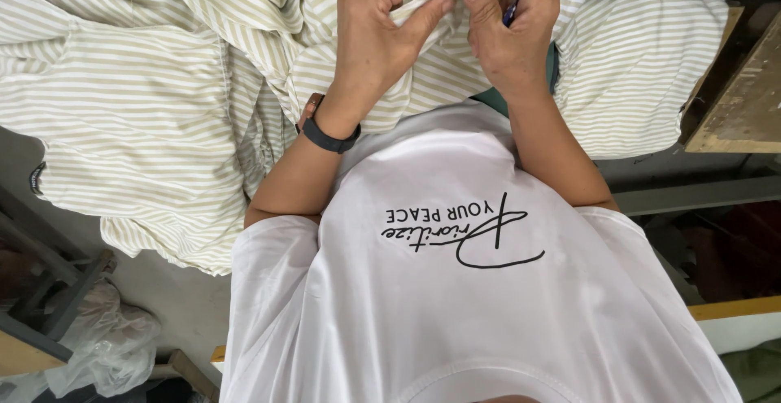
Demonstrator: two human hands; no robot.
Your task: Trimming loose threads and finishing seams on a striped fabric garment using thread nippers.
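We are holding both forearms up in front of our chest, elbows bent and tucked near our sides. Our left hand [376,41] is curling inward, its thumb and fingers [423,25] pinching together at the tips. Our right hand [506,33] is sitting just beside it, almost touching, its fingers bent and closing in a tight pinch. Both wrists are angling toward each other.

Striped cloth [146,118]: thin woven fabric, matt, creased, beige/white. T-shirt [455,313]: smooth white knit, soft sheen. Wristband [329,139]: dark matt rubber/plastic. Board [736,98]: rough bare wood, worn. Bag [106,346]: thin clear plastic, crinkled, glossy.
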